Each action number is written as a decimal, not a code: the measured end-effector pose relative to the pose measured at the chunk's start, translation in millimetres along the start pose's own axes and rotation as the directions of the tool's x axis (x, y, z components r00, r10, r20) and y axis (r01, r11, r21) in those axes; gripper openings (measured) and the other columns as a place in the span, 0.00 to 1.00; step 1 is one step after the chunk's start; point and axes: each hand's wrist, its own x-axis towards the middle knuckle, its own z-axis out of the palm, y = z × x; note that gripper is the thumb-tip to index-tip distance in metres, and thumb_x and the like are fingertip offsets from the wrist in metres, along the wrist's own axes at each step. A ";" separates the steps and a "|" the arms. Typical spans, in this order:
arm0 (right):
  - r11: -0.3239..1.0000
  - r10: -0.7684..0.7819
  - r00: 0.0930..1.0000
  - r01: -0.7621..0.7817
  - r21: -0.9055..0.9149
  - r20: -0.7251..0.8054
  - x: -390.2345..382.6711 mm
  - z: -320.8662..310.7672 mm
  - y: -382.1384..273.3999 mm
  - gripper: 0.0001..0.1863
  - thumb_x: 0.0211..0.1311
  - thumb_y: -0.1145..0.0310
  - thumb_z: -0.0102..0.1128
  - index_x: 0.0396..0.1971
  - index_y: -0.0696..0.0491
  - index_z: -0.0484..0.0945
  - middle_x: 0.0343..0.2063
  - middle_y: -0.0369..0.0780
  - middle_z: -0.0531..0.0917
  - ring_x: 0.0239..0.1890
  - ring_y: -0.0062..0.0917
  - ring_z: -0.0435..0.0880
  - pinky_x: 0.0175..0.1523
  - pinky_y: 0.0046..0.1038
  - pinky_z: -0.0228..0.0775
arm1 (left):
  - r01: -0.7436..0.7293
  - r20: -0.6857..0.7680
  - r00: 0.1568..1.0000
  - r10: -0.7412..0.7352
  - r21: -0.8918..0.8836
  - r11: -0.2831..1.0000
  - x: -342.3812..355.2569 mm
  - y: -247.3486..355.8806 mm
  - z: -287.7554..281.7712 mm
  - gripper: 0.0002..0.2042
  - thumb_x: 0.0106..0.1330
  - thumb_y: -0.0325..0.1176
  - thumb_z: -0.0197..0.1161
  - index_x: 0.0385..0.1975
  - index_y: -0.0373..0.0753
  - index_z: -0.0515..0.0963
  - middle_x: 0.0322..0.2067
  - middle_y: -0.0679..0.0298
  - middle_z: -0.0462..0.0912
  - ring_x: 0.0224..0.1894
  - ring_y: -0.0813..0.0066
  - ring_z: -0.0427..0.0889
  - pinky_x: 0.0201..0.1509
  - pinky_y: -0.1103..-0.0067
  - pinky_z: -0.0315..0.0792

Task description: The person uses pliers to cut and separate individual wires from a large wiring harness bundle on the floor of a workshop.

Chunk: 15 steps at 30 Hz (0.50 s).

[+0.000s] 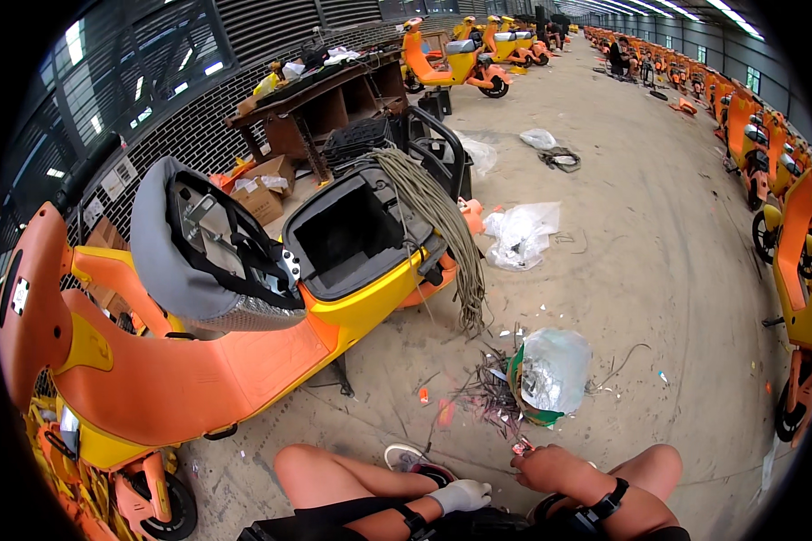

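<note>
My left hand point(460, 496), in a white glove, rests low over my lap with its fingers curled; I cannot make out anything in them. My bare right hand point(539, 469) is closed around a small red-and-silver object point(521, 448), too small to name, in front of my right knee. Just beyond that hand is a plastic-lined green sack point(553, 370), with dark wire scraps point(494, 397) beside it. An orange-and-yellow scooter point(153, 379) stands at left, seat point(167, 252) raised, storage bin point(334, 234) open, a bundle of grey cords point(456, 270) draped over its rear.
A cluttered wooden bench point(307, 117) and cardboard boxes point(262, 198) stand behind the scooter. Crumpled plastic point(523, 234) and a coiled cable point(559, 159) lie on the concrete floor point(659, 270). Rows of scooters point(794, 279) line the right side. A seated person point(619, 56) is far back.
</note>
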 end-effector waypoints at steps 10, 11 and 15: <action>0.999 0.009 1.000 -0.010 -0.036 -0.030 1.8 -3.8 -2.8 0.18 0.65 0.53 0.53 0.46 0.51 0.77 0.41 0.44 0.84 0.47 0.41 0.82 0.50 0.43 0.73 | -0.034 -0.083 0.996 0.033 -0.016 0.999 1.3 -6.4 -0.6 0.20 0.70 0.46 0.47 0.49 0.38 0.74 0.42 0.43 0.82 0.48 0.46 0.80 0.54 0.59 0.71; 1.000 0.010 0.999 -0.010 -0.022 -0.036 3.3 -2.9 -1.7 0.18 0.66 0.53 0.53 0.46 0.51 0.77 0.41 0.44 0.84 0.47 0.41 0.82 0.50 0.43 0.73 | -0.037 -0.117 0.993 0.031 -0.047 0.998 -6.2 -0.5 -12.0 0.19 0.70 0.46 0.47 0.49 0.38 0.74 0.43 0.43 0.81 0.48 0.46 0.80 0.55 0.59 0.71; 0.998 0.045 0.999 -0.044 0.037 -0.025 -1.3 -0.1 4.4 0.18 0.66 0.54 0.52 0.46 0.51 0.77 0.41 0.45 0.85 0.46 0.42 0.83 0.50 0.43 0.74 | -0.152 -0.452 0.890 0.063 -0.163 0.975 -21.6 12.9 -46.0 0.20 0.70 0.44 0.51 0.55 0.38 0.72 0.49 0.44 0.79 0.54 0.47 0.77 0.59 0.63 0.69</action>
